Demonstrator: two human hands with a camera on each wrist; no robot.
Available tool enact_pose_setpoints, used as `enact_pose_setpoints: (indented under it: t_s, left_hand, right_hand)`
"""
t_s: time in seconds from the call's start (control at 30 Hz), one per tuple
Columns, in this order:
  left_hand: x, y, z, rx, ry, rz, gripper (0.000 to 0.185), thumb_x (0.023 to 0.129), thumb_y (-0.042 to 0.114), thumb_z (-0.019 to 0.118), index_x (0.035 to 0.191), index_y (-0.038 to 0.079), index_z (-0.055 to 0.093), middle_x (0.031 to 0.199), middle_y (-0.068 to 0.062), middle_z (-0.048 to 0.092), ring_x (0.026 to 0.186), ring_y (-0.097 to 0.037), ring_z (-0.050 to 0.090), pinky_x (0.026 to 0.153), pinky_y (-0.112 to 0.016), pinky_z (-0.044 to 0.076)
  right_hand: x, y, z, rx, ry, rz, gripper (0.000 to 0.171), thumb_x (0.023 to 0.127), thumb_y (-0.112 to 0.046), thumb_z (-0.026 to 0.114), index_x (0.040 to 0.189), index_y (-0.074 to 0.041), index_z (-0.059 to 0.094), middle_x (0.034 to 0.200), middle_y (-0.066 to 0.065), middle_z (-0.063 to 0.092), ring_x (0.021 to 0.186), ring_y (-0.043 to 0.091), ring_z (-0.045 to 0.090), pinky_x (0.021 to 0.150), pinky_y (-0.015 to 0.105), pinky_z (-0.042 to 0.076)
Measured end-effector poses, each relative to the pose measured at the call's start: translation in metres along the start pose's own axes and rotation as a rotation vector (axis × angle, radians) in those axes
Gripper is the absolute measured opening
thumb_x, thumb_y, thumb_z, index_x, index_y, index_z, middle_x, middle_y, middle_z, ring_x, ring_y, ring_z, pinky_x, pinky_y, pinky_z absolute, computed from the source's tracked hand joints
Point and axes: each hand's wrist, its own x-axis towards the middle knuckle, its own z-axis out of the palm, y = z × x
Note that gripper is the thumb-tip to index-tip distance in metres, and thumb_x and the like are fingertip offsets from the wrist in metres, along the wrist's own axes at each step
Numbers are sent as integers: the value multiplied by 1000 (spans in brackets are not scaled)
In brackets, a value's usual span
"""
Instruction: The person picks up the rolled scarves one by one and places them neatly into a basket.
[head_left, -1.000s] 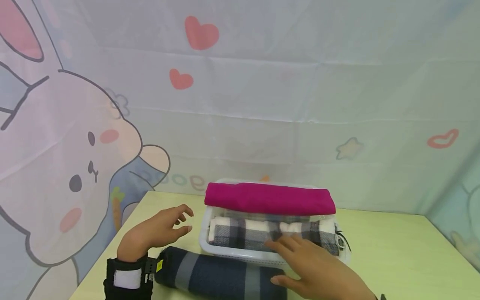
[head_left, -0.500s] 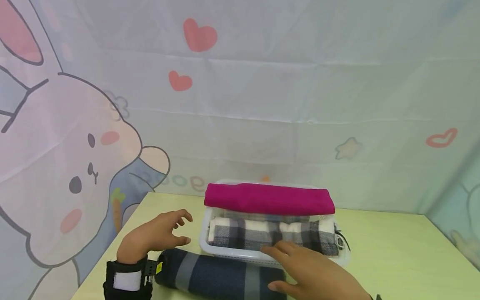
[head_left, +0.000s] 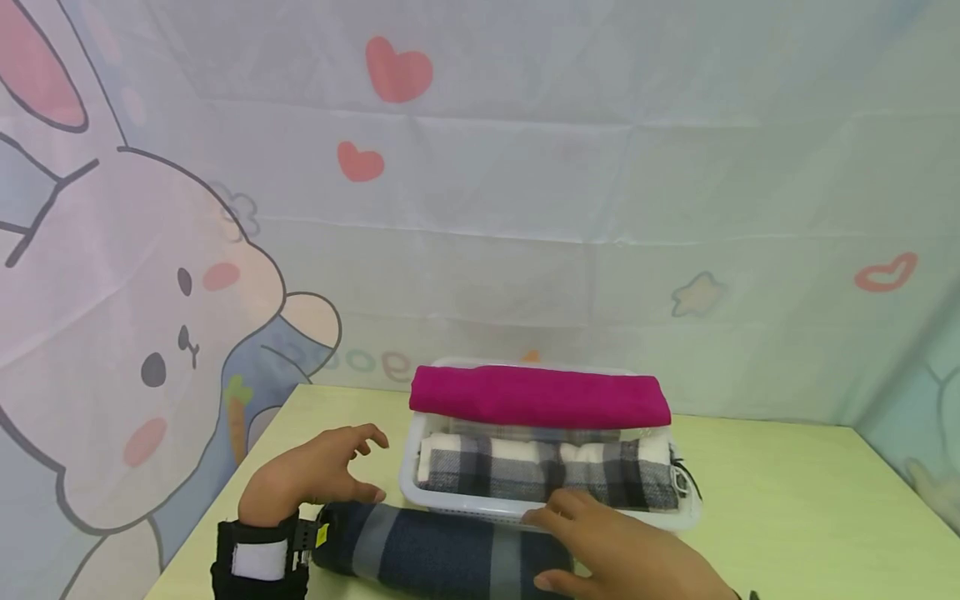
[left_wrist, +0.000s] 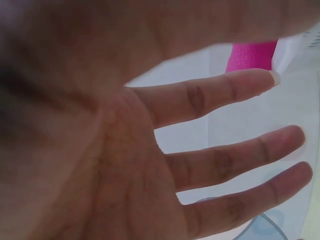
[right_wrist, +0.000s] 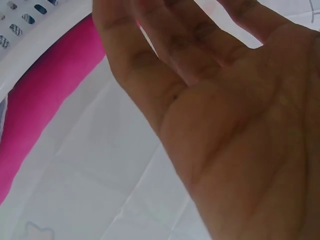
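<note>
A rolled dark blue scarf (head_left: 435,546) with grey-blue stripes lies on the table in front of a white plastic basket (head_left: 480,505). My left hand (head_left: 318,467) hovers by the roll's left end, fingers spread and thumb apart; its bare palm (left_wrist: 135,165) shows in the left wrist view. Near the roll's right end is my right hand (head_left: 626,546), fingers loosely bent; whether it touches the roll cannot be told. Inside the basket lies a rolled black, grey and white checked scarf (head_left: 525,471). A magenta roll of cloth (head_left: 540,397) lies along the basket's back.
The pale yellow table (head_left: 787,500) stretches away to the right of the basket. Behind it hangs a printed cloth backdrop (head_left: 525,183) with a rabbit (head_left: 217,333) and hearts. A black and white cord (head_left: 684,479) sticks out at the basket's right end.
My right hand has drawn back from above the basket's front rim toward the blue roll's right end. My left hand has sunk slightly. The scarves and basket have stayed put.
</note>
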Motion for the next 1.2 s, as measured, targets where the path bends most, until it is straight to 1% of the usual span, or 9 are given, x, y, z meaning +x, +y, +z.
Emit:
enact_pose_setpoints:
  t_s: [0.1, 0.17, 0.27, 0.4, 0.5, 0.63, 0.93, 1.07, 1.2]
  left_hand:
    - [-1, 0, 0, -13, -8, -19, 58, 80, 21, 83, 129, 10, 55, 129, -19, 59, 119, -39, 58, 93, -53, 50]
    - [-2, 0, 0, -21, -12, -30, 58, 80, 21, 83, 129, 10, 55, 129, -19, 59, 118, -39, 58, 93, -53, 51]
    - [-2, -1, 0, -33, -15, -37, 58, 80, 21, 83, 129, 10, 55, 128, -19, 59, 117, -39, 59, 92, -52, 51]
    - [-2, -2, 1, -39, -19, -47, 57, 79, 19, 84, 128, 11, 56, 127, -19, 60, 116, -38, 59, 91, -51, 51]
    - [-2, -3, 1, -36, -29, -71, 57, 80, 20, 84, 129, 11, 56, 127, -19, 59, 117, -38, 58, 90, -50, 52]
    - [-2, -4, 1, -42, -30, -110, 58, 79, 20, 84, 129, 13, 56, 128, -19, 59, 118, -38, 57, 90, -50, 51]
    - [-1, 1, 3, -15, -35, -118, 57, 80, 20, 84, 129, 12, 56, 127, -20, 59, 115, -36, 59, 88, -48, 52]
    - [-1, 1, 4, -3, -39, -140, 58, 79, 19, 84, 129, 11, 56, 127, -22, 59, 115, -38, 59, 87, -48, 52]
    - [0, 0, 7, 31, -47, -147, 60, 77, 20, 85, 129, 12, 56, 127, -22, 60, 118, -39, 58, 86, -49, 51]
  right_hand:
    - [1, -2, 1, 14, -24, 33, 55, 90, -50, 67, 137, -25, 54, 111, -9, 56, 96, 4, 53, 82, 30, 54]
    - [2, -4, 2, 19, -42, 79, 57, 89, -52, 67, 139, -28, 53, 122, -5, 60, 106, 12, 60, 88, 38, 55]
    - [3, -7, 4, -16, -46, 103, 59, 88, -55, 67, 140, -32, 51, 133, -4, 61, 115, 19, 63, 94, 45, 55]
    - [6, -11, 11, -97, -14, 41, 59, 89, -55, 66, 142, -33, 49, 132, -13, 61, 112, 9, 63, 93, 40, 55]
    - [9, -12, 15, -110, -19, 31, 59, 90, -50, 68, 143, -32, 49, 135, -12, 59, 117, 11, 61, 94, 39, 55]
    - [13, -11, 19, -93, -65, 49, 58, 90, -43, 70, 143, -30, 49, 139, -9, 57, 125, 17, 58, 97, 39, 54]
    - [18, -9, 25, -79, -104, 44, 59, 91, -40, 69, 144, -26, 47, 142, -6, 54, 130, 20, 54, 101, 39, 52]
    - [20, -10, 27, -107, -108, 61, 61, 91, -43, 69, 144, -26, 47, 143, -6, 53, 130, 20, 53, 100, 38, 53]
    - [24, -9, 31, -136, -127, 106, 64, 89, -44, 71, 146, -28, 46, 144, -6, 52, 130, 20, 52, 95, 37, 54]
